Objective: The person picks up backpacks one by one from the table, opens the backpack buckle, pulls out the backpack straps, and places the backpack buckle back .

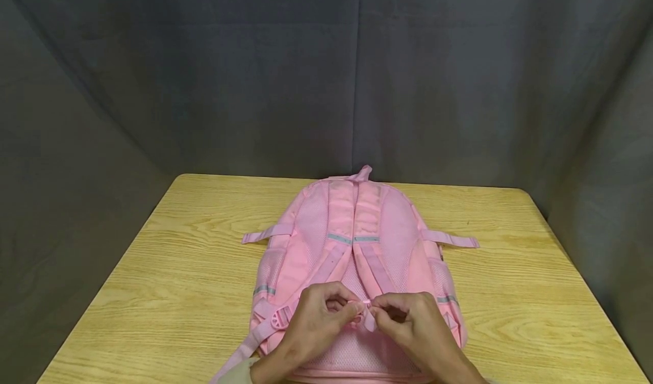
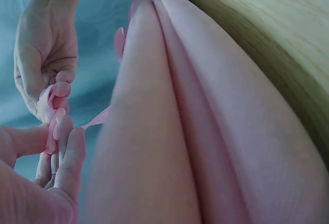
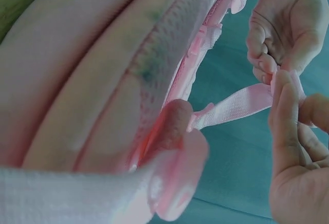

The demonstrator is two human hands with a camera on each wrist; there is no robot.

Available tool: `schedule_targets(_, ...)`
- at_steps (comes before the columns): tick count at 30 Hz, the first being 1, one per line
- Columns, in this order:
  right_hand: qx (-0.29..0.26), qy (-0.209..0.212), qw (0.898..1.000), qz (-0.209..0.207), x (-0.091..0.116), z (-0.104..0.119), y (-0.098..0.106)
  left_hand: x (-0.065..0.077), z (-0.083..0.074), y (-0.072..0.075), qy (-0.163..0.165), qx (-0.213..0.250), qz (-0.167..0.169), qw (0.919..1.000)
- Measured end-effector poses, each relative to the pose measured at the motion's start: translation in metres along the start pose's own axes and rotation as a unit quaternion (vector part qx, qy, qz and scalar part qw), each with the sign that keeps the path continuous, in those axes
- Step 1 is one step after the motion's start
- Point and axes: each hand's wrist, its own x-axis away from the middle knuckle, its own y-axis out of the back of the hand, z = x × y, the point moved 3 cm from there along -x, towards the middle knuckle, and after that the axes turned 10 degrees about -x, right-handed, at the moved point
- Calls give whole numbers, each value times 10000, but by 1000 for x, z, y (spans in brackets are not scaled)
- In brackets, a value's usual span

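A pink backpack [image 1: 301, 259] lies on the table with its shoulder straps [image 1: 367, 214] facing up. Over its lower back panel, both hands meet at a strap end. The left hand [image 1: 318, 319] pinches a small pink plastic buckle [image 2: 57, 124] between thumb and fingers. From the other side, the right hand [image 1: 420, 324] grips the pink webbing strap [image 1: 369, 319] with thumb and forefinger. In the right wrist view, the webbing [image 3: 241, 103] runs from the backpack up to the fingertips. The fingers partly hide how the webbing passes through the buckle.
Another strap with a pink adjuster buckle [image 1: 281, 317] trails off the backpack's lower left toward the front edge. Short side straps [image 1: 451, 239] stick out left and right over the wooden table [image 1: 168, 270]. Dark grey curtains [image 1: 255, 77] hang behind and at both sides.
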Motion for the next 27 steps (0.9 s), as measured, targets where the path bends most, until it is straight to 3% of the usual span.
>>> schedule_targets(5, 83, 217, 9995, -227, 0, 2, -1, -1, 1, 1, 94, 138, 53, 9998)
schedule_targets(13, 39, 644, 9968, -482, 0, 4, -3, -3, 2, 4, 327, 822, 70, 9961)
schedule_targets(19, -58, 13, 9997, -253, -2, 4, -3, -1, 4, 4, 244, 552, -14, 9982)
schedule_targets(23, 143, -487, 9987, -109, -3, 4, -3, 0, 5, 2, 131, 11, -222, 9997)
schedule_targets(27, 471, -624, 9969, -24, -5, 6, -4, 2, 4, 0, -11, -371, -400, 9985)
